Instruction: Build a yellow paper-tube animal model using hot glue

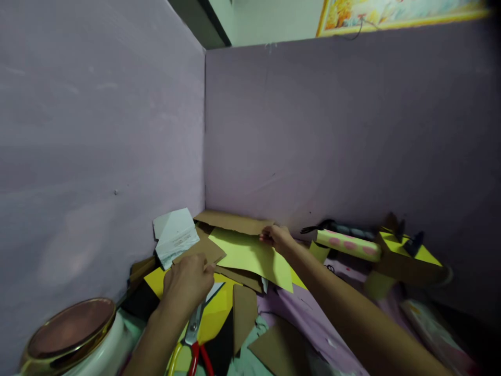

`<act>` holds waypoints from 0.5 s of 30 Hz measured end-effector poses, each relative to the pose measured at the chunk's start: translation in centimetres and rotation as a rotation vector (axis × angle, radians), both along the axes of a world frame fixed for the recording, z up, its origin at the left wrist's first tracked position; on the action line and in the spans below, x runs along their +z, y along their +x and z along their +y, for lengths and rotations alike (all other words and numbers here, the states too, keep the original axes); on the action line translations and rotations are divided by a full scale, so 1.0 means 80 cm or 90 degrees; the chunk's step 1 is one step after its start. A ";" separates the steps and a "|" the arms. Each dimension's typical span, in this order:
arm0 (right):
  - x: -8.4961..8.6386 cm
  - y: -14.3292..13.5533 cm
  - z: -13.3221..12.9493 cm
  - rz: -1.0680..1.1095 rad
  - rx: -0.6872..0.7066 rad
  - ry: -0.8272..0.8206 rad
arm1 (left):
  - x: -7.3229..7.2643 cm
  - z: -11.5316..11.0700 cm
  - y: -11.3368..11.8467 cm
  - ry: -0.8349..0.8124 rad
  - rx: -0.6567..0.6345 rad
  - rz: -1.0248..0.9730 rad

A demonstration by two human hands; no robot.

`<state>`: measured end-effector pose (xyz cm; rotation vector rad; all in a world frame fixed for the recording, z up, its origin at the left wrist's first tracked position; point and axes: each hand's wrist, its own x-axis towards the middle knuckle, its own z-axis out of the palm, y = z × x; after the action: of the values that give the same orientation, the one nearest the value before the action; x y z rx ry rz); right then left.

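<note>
My right hand [278,238] is closed at the right end of a long brown cardboard strip [235,222], pinching its edge. Under the strip lies a pale yellow-green sheet of paper [250,256], curled along its front edge. My left hand [188,277] has its fingers curled at the lower edge of a brown cardboard piece [205,248], which it appears to grip; the fingertips are partly hidden. Scissors [193,331] with one red and one yellow handle lie blades spread just beside and below the left hand, over bright yellow paper [219,303].
Purple walls meet in a corner behind the pile. A white box flap [178,237] leans at the left wall. A gold-rimmed white container [72,334] stands front left. At right lie a yellow roll with pink spots [348,245] and a yellow-topped cardboard box [409,261]. Cardboard scraps [279,350] lie in front.
</note>
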<state>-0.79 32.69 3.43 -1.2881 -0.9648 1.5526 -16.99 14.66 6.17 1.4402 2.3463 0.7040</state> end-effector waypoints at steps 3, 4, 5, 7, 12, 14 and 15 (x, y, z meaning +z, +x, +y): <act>0.036 0.006 -0.039 0.031 -0.001 0.012 | -0.005 0.004 0.003 0.064 -0.013 -0.152; 0.047 0.010 -0.058 0.044 -0.005 0.025 | -0.006 0.006 0.006 0.067 -0.031 -0.211; 0.055 0.014 -0.080 0.058 -0.011 0.042 | -0.006 0.008 0.012 0.072 -0.053 -0.284; 0.058 0.028 -0.133 0.085 -0.025 0.083 | -0.004 0.008 0.032 0.092 -0.105 -0.449; -0.010 0.095 -0.293 -0.001 0.004 0.178 | -0.011 -0.017 0.126 0.179 -0.180 -0.767; -0.043 0.137 -0.348 -0.108 0.044 0.197 | -0.024 -0.038 0.166 0.171 -0.176 -0.845; -0.055 0.159 -0.370 -0.126 0.053 0.197 | -0.031 -0.050 0.183 0.152 -0.183 -0.877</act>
<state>11.96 3.11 -0.96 -1.2063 -1.3420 1.2904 -2.35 10.68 3.67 0.8042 0.9942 1.3212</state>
